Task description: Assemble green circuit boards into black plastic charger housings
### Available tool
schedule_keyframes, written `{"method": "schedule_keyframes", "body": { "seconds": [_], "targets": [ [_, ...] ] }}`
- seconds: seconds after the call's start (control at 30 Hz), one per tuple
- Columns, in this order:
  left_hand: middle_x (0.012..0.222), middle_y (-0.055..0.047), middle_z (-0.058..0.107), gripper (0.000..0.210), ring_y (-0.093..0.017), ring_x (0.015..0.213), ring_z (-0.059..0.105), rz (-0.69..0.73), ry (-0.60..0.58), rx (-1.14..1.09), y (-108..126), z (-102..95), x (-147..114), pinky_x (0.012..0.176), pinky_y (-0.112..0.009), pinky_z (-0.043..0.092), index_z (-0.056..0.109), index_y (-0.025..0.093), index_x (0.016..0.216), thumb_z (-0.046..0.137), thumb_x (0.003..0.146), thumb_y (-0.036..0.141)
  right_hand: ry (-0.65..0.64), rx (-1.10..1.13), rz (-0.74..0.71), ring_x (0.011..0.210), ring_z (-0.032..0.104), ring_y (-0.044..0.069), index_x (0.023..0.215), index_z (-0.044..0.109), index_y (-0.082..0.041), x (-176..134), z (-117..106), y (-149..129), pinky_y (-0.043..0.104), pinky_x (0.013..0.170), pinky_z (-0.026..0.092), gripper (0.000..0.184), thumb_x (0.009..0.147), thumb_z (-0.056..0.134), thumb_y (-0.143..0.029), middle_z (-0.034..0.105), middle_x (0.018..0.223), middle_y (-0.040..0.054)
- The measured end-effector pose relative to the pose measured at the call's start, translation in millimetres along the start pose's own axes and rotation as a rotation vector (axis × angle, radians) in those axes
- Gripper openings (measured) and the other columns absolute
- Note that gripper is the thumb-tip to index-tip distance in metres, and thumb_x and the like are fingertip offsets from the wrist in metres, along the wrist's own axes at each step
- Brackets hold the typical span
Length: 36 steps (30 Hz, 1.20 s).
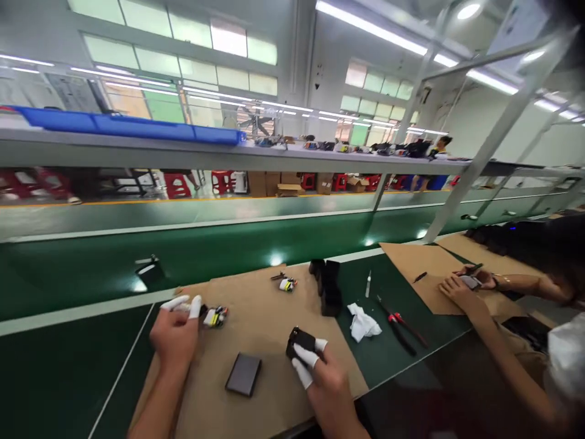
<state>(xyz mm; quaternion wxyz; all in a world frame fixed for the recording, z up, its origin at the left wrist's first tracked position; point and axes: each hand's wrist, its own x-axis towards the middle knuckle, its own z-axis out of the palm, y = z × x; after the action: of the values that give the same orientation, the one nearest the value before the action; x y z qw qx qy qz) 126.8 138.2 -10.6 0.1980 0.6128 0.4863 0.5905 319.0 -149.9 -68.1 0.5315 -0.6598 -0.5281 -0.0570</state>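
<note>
My right hand (326,378), with white finger covers, grips a small black plastic case (301,342) above the brown cardboard sheet (269,317). My left hand (176,332), also in white finger covers, is closed in a pinch over the sheet's left edge; what lies between its fingertips is too small to make out. Right beside those fingertips is a small part with white, yellow and orange pieces (216,316). A flat dark grey rectangular case piece (244,374) lies between my hands. Farther back sits another colourful small part (287,284).
Stacked black cases (326,286) stand at the sheet's right edge. Beyond them lie a white-handled tool (368,285), crumpled white tissue (364,322) and red-black pliers (402,329). At right, a co-worker's hands (461,289) work over cardboard. A green conveyor belt (237,244) runs behind, below a shelf with a blue tray (137,127).
</note>
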Motion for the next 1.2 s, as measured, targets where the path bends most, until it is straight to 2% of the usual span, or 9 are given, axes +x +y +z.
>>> {"method": "schedule_keyframes", "body": {
  "seconds": [0.23,0.3,0.4,0.47,0.6,0.73,1.0,1.1,1.2],
  "targets": [
    [0.070,0.005,0.061,0.035,-0.014,0.056,0.057,-0.048,-0.025,0.032,-21,5.9,-8,0.057,-0.025,0.049,0.066,0.019,0.107,0.073,0.087,0.048,-0.092,0.135,0.228,0.108,0.080,0.030,0.118,0.086,-0.036,12,-16,-13,0.044,0.096,0.067,0.024,0.098,0.075,-0.029,0.079,0.116,0.0096],
    [0.072,0.004,0.061,0.034,-0.013,0.056,0.057,-0.054,-0.031,0.011,-23,6.5,-8,0.055,-0.024,0.047,0.066,0.019,0.105,0.074,0.087,0.046,-0.032,0.373,0.441,0.114,0.078,0.030,0.118,0.086,-0.033,14,-16,-23,0.046,0.102,0.066,0.025,0.093,0.084,-0.033,0.080,0.119,0.0088],
    [0.075,0.004,0.063,0.034,-0.012,0.056,0.058,-0.063,-0.049,-0.026,-25,7.9,-9,0.054,-0.024,0.047,0.065,0.019,0.107,0.074,0.088,0.046,0.209,0.865,0.812,0.113,0.079,0.026,0.124,0.081,-0.030,15,-12,-40,0.044,0.100,0.069,0.042,0.087,0.092,-0.044,0.081,0.124,0.0054],
    [0.075,0.004,0.062,0.036,-0.012,0.055,0.058,-0.070,-0.067,-0.052,-27,9.0,-9,0.053,-0.023,0.047,0.065,0.019,0.110,0.074,0.088,0.046,0.322,1.121,0.947,0.112,0.080,0.022,0.125,0.079,-0.032,15,-10,-51,0.038,0.100,0.071,0.043,0.088,0.090,-0.050,0.081,0.129,0.0020],
    [0.074,0.005,0.061,0.037,-0.010,0.051,0.057,-0.079,-0.080,-0.104,-28,10.1,-10,0.050,-0.022,0.045,0.065,0.019,0.110,0.074,0.088,0.047,0.248,1.373,1.071,0.118,0.080,0.017,0.118,0.083,-0.032,19,-10,-68,0.028,0.104,0.069,0.040,0.085,0.094,-0.051,0.083,0.129,-0.0012],
    [0.075,0.004,0.063,0.038,-0.010,0.052,0.059,-0.074,-0.083,-0.153,-29,10.8,-10,0.050,-0.021,0.047,0.065,0.018,0.111,0.076,0.086,0.045,0.195,1.473,1.098,0.110,0.084,0.018,0.113,0.084,-0.032,21,-5,-75,0.030,0.103,0.070,0.042,0.077,0.100,-0.048,0.085,0.119,-0.0028],
    [0.091,-0.002,0.069,0.041,-0.012,0.061,0.067,-0.019,-0.122,-0.175,-32,12.7,-11,0.055,-0.025,0.054,0.064,0.019,0.113,0.080,0.081,0.039,0.154,1.359,1.039,0.116,0.081,0.020,0.117,0.080,-0.031,31,13,-63,0.036,0.107,0.069,0.038,0.087,0.092,-0.051,0.084,0.119,0.0003],
    [0.091,-0.002,0.068,0.035,-0.013,0.062,0.064,0.017,-0.114,-0.142,-32,12.0,-11,0.054,-0.024,0.051,0.066,0.019,0.108,0.080,0.082,0.037,0.122,1.159,0.891,0.116,0.080,0.022,0.124,0.075,-0.029,73,31,-43,0.043,0.106,0.069,0.043,0.091,0.085,-0.056,0.081,0.127,0.0040],
    [0.088,-0.001,0.065,0.030,-0.012,0.060,0.058,0.064,-0.115,-0.107,-31,9.8,-12,0.053,-0.025,0.049,0.068,0.019,0.105,0.080,0.083,0.036,0.063,0.778,0.657,0.110,0.080,0.026,0.129,0.066,-0.027,143,61,-11,0.048,0.096,0.070,0.053,0.091,0.079,-0.060,0.078,0.129,0.0091]
  ]
}}
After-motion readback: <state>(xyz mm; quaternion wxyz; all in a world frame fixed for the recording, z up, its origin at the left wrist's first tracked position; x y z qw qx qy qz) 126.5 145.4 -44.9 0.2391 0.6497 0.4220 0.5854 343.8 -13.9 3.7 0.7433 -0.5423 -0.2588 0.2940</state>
